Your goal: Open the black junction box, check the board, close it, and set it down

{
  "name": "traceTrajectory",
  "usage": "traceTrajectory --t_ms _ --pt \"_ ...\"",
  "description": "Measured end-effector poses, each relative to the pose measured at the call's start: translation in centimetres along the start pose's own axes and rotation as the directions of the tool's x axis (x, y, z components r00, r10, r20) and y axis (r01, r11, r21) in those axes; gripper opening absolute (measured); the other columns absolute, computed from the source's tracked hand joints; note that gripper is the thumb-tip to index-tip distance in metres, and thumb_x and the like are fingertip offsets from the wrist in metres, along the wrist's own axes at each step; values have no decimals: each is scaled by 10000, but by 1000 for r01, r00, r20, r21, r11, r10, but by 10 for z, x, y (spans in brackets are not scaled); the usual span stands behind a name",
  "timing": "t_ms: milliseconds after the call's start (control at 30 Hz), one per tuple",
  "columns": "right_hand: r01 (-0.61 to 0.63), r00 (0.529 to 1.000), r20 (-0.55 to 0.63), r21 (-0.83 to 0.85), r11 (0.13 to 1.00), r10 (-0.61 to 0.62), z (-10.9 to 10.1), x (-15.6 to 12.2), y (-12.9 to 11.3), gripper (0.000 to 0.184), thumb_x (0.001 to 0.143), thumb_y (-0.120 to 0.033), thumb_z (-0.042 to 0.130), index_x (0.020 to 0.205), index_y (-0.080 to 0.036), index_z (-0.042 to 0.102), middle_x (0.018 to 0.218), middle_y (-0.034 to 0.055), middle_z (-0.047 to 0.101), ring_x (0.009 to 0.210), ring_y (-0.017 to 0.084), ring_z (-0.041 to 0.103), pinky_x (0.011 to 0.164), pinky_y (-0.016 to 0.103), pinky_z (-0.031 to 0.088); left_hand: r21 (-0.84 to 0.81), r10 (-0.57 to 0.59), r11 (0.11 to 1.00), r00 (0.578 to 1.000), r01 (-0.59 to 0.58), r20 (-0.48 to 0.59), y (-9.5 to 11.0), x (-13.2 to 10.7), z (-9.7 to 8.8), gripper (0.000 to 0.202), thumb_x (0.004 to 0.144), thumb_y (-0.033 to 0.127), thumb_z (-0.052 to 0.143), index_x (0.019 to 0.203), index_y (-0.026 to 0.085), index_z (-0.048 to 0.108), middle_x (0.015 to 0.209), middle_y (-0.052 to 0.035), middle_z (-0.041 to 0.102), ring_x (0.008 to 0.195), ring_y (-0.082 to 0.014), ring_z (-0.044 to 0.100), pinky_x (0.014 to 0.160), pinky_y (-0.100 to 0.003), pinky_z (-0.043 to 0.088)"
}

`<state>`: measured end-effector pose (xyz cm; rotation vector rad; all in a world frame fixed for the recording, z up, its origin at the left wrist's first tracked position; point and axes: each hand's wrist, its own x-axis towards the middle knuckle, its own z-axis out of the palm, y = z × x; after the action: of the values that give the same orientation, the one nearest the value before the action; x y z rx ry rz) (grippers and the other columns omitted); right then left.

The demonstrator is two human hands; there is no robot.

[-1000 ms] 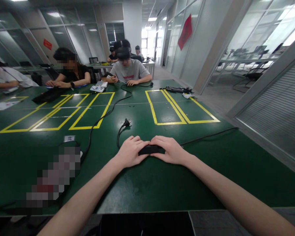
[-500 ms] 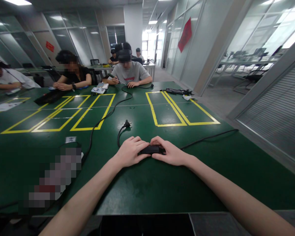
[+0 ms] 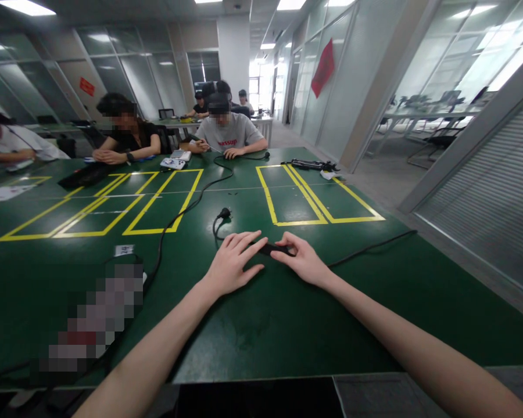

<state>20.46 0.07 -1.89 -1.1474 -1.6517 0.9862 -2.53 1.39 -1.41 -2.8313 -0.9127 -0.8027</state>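
Observation:
A slim black power adapter [image 3: 269, 249] lies between my hands, its ends partly hidden by fingers. My right hand [image 3: 305, 262] pinches its right end between thumb and fingers. With fingers spread, my left hand [image 3: 232, 264] is at the adapter's left end; whether the fingertips touch it is hard to see. A short cord with a black plug [image 3: 224, 214] curls out behind my left hand. From beneath my right hand a black cable [image 3: 370, 250] runs off to the right.
A blurred-out power strip [image 3: 100, 313] lies at left on the green table [image 3: 253, 348]. A long black cord [image 3: 196, 200] crosses toward a co-worker [image 3: 233, 130] opposite. Yellow tape rectangles [image 3: 300, 223] mark the tabletop. A folded black tripod-like item [image 3: 309, 165] rests at the far right.
My left hand has loosened from the adapter and spread its fingers. My right hand keeps its hold, and the adapter has shifted slightly away from me.

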Motion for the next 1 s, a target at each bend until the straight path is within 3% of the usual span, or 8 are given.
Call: traceTrajectory --t_ms 100,267,400,500,600,800,900,1000 --pt "23 960 -279 -19 1000 -27 -25 18 10 510 744 -653 725 742 -238 429 803 15 611 755 183 577 666 289 468 -2 -1 1000 999 1 -37 -4 0 1 537 986 346 594 1505 249 498 1525 -145 524 1372 -311 491 1117 -514 412" --pt "-28 790 -607 -176 984 -86 -100 47 25 486 672 -618 738 704 -247 425 731 11 599 703 188 580 651 299 447 -19 -1 1000 1000 0 -30 -6 0 3 445 1002 332 564 1437 238 569 1492 -138 560 1346 -295 523 1102 -507 439" --pt "-102 602 -762 -372 923 -240 -157 38 39 391 674 -531 724 721 -259 448 797 37 629 805 247 638 769 390 511 -33 -24 999 999 23 -30 -7 0 5 417 996 312 572 1408 253 595 1457 -122 594 1323 -288 548 1094 -507 456" --pt "-188 513 -806 -441 877 -295 -182 20 54 343 705 -519 691 740 -268 460 857 69 654 879 298 656 808 450 525 -46 -31 999 999 30 -30 -7 -1 6 397 995 306 571 1385 240 610 1440 -116 611 1312 -278 559 1091 -491 470" --pt "-306 521 -818 -447 841 -245 -190 8 69 322 673 -488 716 744 -267 493 857 95 671 876 318 648 775 449 522 -59 -40 998 999 39 -18 -9 -1 7 388 991 298 576 1373 237 616 1420 -109 628 1297 -272 571 1084 -479 483" --pt "-541 641 -767 -436 719 16 -187 15 80 433 600 -436 810 896 -230 570 949 114 716 866 312 664 741 406 510 -93 -35 995 999 32 -23 -10 -2 8 374 983 283 587 1350 220 623 1379 -109 656 1256 -268 600 1046 -472 516" --pt "-568 701 -708 -481 668 85 -188 17 81 567 636 -475 807 1091 -206 602 1025 120 729 908 319 678 772 407 513 -110 -21 994 1000 21 1 -10 -1 9 373 979 277 594 1344 211 626 1362 -107 666 1236 -270 615 1021 -467 534" --pt "-546 721 -688 -493 677 81 -190 16 79 604 701 -478 774 1199 -191 588 1091 124 728 910 299 688 791 391 517 -123 -24 992 1000 26 16 -10 0 9 370 977 271 597 1339 202 630 1357 -108 667 1235 -275 617 1022 -466 538"
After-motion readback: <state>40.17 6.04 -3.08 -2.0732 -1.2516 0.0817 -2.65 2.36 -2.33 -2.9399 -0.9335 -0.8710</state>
